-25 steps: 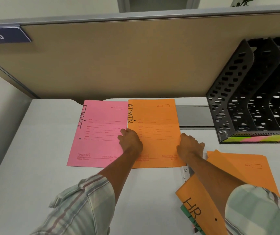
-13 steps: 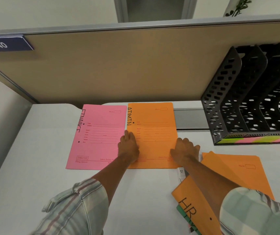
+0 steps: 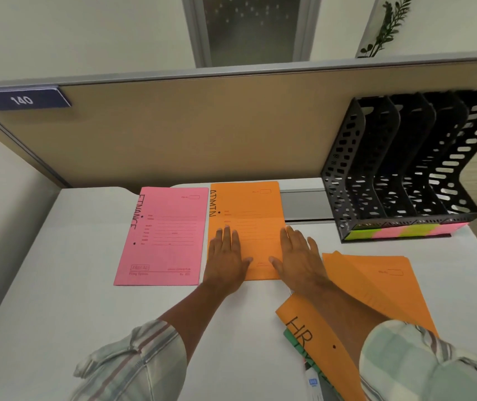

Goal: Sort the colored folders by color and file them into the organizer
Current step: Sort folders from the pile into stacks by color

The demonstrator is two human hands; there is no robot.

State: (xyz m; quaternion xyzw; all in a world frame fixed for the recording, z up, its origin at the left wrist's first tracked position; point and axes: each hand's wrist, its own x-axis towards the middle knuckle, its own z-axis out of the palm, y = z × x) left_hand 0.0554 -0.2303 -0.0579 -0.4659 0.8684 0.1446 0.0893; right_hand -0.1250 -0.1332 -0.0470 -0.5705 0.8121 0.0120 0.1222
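An orange folder marked ADMIN (image 3: 249, 206) lies flat on the white desk (image 3: 58, 285). Beside it on the left lies a pink folder marked FINANCE (image 3: 168, 235). My left hand (image 3: 227, 256) rests flat on the orange folder's left lower part, fingers spread. My right hand (image 3: 298, 256) lies flat over its right edge. To the right sits a loose pile topped by orange folders, one marked HR (image 3: 376, 290), with a green one (image 3: 303, 351) under it. A black perforated organizer (image 3: 399, 175) with several slots stands at the back right.
A tan partition wall (image 3: 202, 131) with a blue plate reading 140 (image 3: 22, 99) closes the desk's far side. A grey cable slot (image 3: 303, 206) runs between the ADMIN folder and the organizer. Coloured strips (image 3: 399, 231) line the organizer's front base.
Both hands have flattened and spread on the orange ADMIN folder; the left slid a little right off the pink folder's edge. The camera tilted up, showing more of the organizer.
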